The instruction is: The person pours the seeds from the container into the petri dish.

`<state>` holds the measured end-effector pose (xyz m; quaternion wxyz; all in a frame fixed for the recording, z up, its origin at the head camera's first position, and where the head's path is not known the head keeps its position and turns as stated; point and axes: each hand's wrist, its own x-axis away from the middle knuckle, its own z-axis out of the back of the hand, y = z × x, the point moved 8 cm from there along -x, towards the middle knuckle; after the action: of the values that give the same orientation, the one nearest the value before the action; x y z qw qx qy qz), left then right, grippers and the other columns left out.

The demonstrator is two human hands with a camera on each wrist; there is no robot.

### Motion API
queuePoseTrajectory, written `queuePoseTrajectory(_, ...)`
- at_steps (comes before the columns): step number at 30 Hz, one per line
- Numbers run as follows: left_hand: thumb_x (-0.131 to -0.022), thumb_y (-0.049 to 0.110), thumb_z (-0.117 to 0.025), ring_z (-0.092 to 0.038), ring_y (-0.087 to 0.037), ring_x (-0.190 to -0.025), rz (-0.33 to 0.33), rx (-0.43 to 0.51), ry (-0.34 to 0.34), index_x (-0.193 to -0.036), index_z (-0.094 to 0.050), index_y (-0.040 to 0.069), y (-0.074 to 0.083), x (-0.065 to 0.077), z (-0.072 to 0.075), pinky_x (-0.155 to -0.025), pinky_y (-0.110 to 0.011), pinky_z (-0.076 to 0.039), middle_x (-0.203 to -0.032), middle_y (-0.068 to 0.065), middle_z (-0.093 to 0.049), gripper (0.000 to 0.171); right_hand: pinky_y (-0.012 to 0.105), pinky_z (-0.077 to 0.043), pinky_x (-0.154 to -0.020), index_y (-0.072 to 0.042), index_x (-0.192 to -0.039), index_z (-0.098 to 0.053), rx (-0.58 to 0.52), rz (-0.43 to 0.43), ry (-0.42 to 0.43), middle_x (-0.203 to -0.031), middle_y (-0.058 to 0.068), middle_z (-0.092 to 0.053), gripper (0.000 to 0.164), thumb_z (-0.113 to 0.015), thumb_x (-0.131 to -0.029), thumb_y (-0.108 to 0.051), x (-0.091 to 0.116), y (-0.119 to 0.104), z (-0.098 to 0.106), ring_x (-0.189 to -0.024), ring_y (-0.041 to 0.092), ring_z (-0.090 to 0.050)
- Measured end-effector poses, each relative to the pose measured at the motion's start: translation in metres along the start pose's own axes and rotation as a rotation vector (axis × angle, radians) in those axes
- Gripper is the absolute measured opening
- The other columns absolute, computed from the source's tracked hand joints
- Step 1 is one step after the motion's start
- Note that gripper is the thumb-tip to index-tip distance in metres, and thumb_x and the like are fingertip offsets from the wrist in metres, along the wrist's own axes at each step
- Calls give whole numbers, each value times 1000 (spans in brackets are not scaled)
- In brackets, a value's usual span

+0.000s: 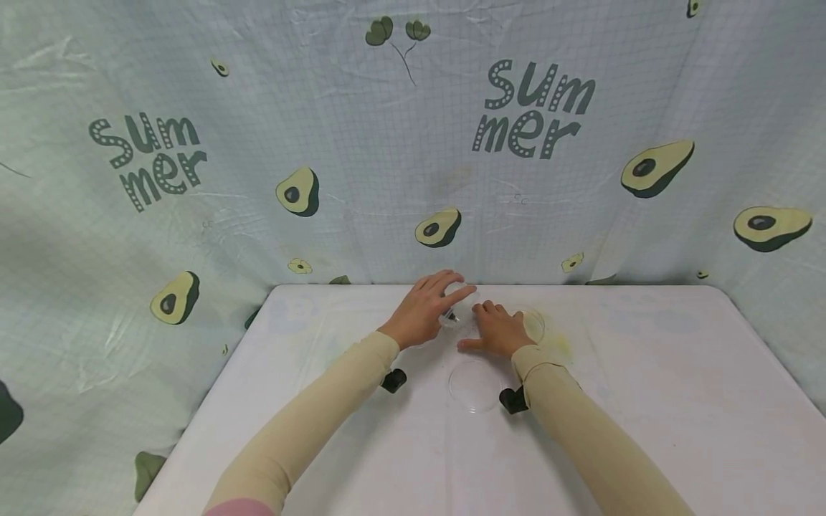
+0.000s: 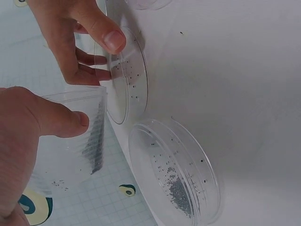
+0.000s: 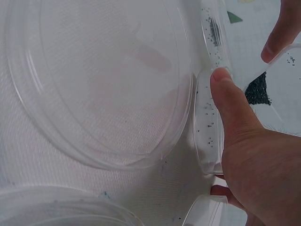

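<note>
My left hand holds a tilted clear plastic cup, its thumb along the side. Small dark granules are heaped along one wall of the cup. My right hand grips a shallow clear petri dish with scattered granules in it, thumb at one edge and fingers at the other. Beside that dish stands another petri dish, which holds a small dark pile of the same granules. The cup is above the table, close to both dishes.
A clear round dish lies on the white table nearer my body. Another clear dish is right of my right hand. A printed curtain hangs behind the table's far edge.
</note>
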<state>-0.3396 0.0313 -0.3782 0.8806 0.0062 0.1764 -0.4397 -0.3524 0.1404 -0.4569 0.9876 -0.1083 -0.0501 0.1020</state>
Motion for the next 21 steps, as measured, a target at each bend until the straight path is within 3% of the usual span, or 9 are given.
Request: queuePoseTrajectory(21,-75,5,-79,-34,-22,-141,-39,-57,2,-147,-39,28,3,-1,-1,-117,-40,-32,-147,-3,-42,86,71,-37,-96,-4,-138,-47,-13,-11,-13,-135,17,-50,87,-71,-77,-61,3,-3,4,-124,35,-48)
